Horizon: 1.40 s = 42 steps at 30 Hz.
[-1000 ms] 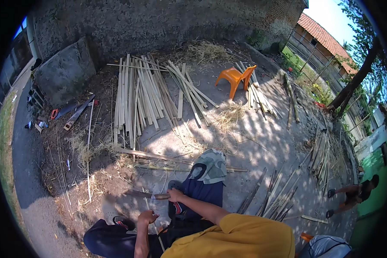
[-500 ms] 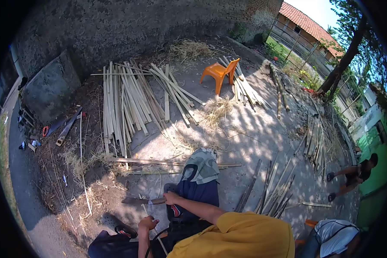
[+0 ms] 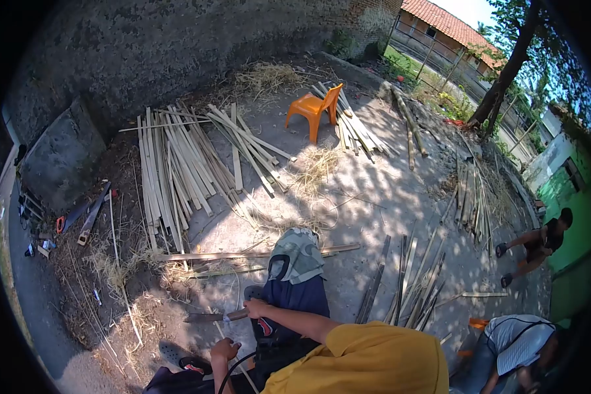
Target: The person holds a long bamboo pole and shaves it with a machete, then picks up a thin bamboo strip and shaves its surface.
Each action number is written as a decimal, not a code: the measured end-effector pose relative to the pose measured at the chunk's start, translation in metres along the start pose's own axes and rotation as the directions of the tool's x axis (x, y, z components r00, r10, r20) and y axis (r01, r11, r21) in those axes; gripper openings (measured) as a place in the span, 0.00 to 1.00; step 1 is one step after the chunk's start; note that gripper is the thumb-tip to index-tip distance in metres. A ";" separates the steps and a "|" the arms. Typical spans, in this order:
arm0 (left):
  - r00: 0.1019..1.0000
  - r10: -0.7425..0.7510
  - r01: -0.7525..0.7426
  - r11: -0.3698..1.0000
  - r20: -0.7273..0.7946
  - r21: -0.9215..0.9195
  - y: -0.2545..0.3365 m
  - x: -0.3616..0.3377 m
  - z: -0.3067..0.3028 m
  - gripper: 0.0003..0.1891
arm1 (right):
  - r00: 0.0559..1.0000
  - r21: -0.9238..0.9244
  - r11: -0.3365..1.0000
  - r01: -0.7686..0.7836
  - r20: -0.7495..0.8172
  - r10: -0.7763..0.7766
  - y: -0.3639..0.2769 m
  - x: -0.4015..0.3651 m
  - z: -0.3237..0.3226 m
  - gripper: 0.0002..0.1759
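Observation:
My right hand [image 3: 257, 308] is wrapped round the handle of a knife [image 3: 207, 318], whose blade points left over the ground. Just below it my left hand [image 3: 224, 349] is closed on a thin bamboo strip [image 3: 218, 329], which runs down between my legs. The blade lies close to the strip's upper part; whether they touch is unclear. A patterned cloth [image 3: 297, 253] covers my knee.
Long bamboo slats [image 3: 177, 164] lie in piles ahead, near an orange chair [image 3: 314, 111]. Darker strips [image 3: 417, 289] are at the right. Two other people [image 3: 519, 345] are on the right. Saws [image 3: 93, 213] lie at the left.
The whole view has shifted, with the background now further left. My right hand and the knife have dropped slightly; both hands keep their hold.

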State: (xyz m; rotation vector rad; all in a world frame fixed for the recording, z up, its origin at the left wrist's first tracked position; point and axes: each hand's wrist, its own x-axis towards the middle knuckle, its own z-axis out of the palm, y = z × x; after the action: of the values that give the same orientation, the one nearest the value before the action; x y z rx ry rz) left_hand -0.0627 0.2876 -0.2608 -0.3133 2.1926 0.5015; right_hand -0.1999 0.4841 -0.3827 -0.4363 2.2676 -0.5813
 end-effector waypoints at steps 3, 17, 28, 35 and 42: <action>1.000 -0.013 0.013 1.000 -0.026 0.006 0.003 -0.004 -0.003 0.31 | 1.000 -0.006 1.000 0.022 -0.012 -0.022 0.003 0.001 0.003 0.30; 0.980 0.095 -0.100 0.995 -0.174 -0.020 -0.012 0.009 0.016 0.29 | 1.000 -0.001 1.000 0.003 0.017 -0.003 0.004 0.005 0.006 0.29; 0.998 0.056 -0.056 0.998 -0.007 -0.017 -0.006 0.000 0.008 0.34 | 1.000 0.003 1.000 0.008 -0.011 -0.008 0.002 0.001 0.004 0.29; 0.996 0.067 -0.067 0.998 -0.060 -0.002 -0.011 0.006 0.013 0.32 | 0.999 -0.012 0.999 0.035 -0.006 -0.035 0.008 0.011 0.012 0.29; 0.998 0.049 -0.051 0.998 -0.040 -0.036 -0.011 0.006 0.011 0.32 | 1.000 -0.001 1.000 0.027 0.013 -0.027 0.004 0.005 0.006 0.30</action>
State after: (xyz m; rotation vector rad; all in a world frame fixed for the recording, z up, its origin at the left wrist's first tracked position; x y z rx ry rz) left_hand -0.0543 0.2821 -0.2741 -0.2909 2.2353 0.5686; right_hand -0.1996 0.4831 -0.3915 -0.4707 2.2526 -0.5893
